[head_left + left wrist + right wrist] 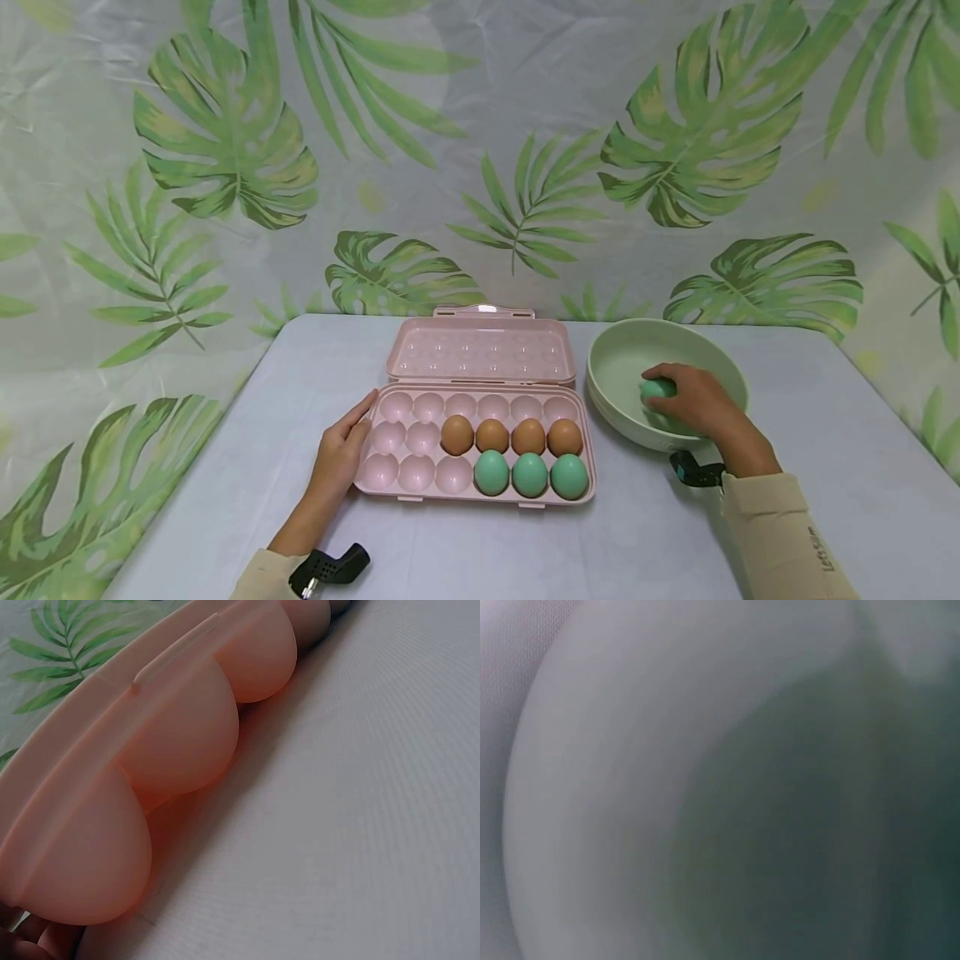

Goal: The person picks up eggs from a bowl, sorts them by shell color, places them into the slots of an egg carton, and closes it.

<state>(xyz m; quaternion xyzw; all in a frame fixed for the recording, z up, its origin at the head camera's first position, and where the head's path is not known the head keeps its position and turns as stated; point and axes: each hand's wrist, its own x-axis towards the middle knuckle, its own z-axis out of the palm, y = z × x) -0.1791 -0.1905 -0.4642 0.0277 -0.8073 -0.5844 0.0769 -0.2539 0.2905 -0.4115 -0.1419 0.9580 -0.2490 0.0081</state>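
Note:
A pink egg tray (471,398) lies with its lid (480,348) folded back. Several brown eggs (492,436) fill the right part of its middle row, and three green eggs (529,475) sit in the front row at the right. My left hand (341,450) grips the tray's left edge. In the left wrist view the rounded undersides of the tray's cups (180,727) show, with a bit of the fingers (45,937) at the lower left. Over the pale green bowl (618,367), my right hand (697,404) holds a green egg (657,389) between fingers and thumb.
A white cloth covers the table (465,550). Behind it hangs a curtain (480,150) printed with green leaves. The bowl stands close to the tray's right side. The right wrist view is blurred, with a pale curved bowl wall (577,787) filling much of it.

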